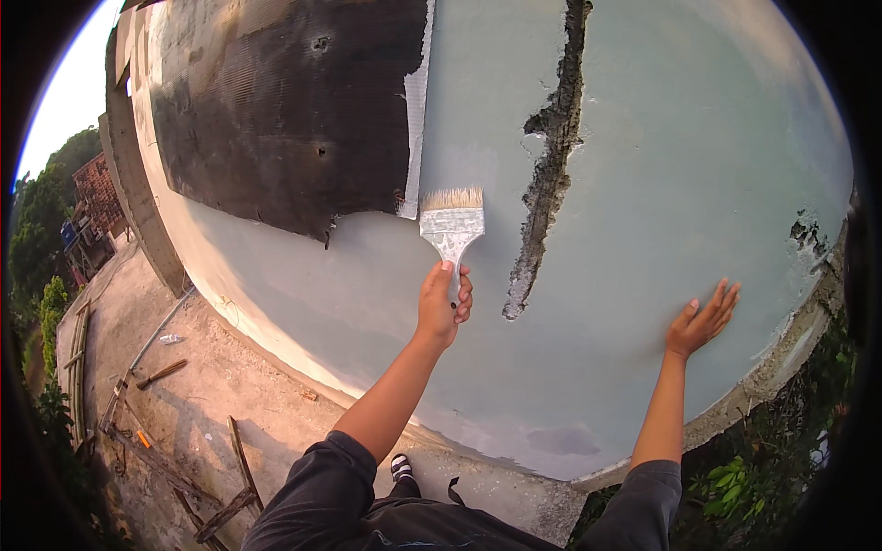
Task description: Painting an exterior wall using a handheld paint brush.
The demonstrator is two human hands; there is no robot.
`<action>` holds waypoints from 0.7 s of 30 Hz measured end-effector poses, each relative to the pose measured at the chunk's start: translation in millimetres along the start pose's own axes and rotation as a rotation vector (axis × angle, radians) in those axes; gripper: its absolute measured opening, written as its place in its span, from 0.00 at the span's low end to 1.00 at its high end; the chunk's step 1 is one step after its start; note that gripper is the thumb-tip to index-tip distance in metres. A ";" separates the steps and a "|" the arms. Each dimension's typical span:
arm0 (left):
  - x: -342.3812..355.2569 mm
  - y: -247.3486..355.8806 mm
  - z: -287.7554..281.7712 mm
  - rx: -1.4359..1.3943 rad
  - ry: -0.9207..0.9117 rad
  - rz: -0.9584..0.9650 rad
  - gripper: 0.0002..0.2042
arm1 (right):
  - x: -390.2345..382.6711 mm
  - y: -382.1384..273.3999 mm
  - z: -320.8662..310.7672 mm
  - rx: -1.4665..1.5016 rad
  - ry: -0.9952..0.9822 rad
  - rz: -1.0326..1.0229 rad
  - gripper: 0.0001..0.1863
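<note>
Wall: a broad pale grey-green wall (643, 165) fills most of the view and is the landmark for everything else.
Dark patch: a large black, rough patch (285, 110) covers the wall's upper left; a strip of white mesh tape (415, 110) runs down its right edge.
Crack: a long ragged crack (551, 156) runs from the top of the wall downward, just right of the brush, ending level with the left hand.
Ground: a bare concrete floor (193, 386) lies at the wall's foot to the lower left, with wooden sticks (230, 477) scattered on it; green plants (744, 487) grow at the wall's lower right.
Brush: a flat paintbrush (452, 225) lies against the wall between the tape and the crack. Its long axis is upright, pale bristles pointing up and touching the wall, handle pointing down.
Left hand: the left hand (443, 303) is clamped round the brush handle from below.
Right hand: the right hand (703, 317) lies flat on the wall with fingers spread, holding nothing, right of the crack and well apart from the left hand.
</note>
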State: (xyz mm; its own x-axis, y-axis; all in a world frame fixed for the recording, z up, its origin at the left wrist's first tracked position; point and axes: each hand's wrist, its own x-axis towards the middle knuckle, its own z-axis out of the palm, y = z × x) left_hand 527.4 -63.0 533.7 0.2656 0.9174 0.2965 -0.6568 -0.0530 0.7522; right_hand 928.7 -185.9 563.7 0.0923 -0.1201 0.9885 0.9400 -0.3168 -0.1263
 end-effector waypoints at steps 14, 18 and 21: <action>-36.2 -23.6 -9.0 -0.029 0.124 0.007 0.15 | 0.7 0.6 0.8 0.011 0.006 0.001 0.32; -20.3 -0.6 -7.7 0.079 0.064 -0.006 0.15 | 0.0 1.5 0.6 0.008 0.006 -0.004 0.32; -10.3 11.3 -8.9 0.128 0.051 -0.050 0.15 | -0.3 0.3 0.0 0.011 0.008 -0.007 0.32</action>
State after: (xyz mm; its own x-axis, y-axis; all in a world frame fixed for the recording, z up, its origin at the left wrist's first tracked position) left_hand 511.0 -69.6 533.9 0.2575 0.9387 0.2293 -0.5475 -0.0538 0.8351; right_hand 928.9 -185.9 563.4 0.0834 -0.1255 0.9886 0.9443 -0.3069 -0.1186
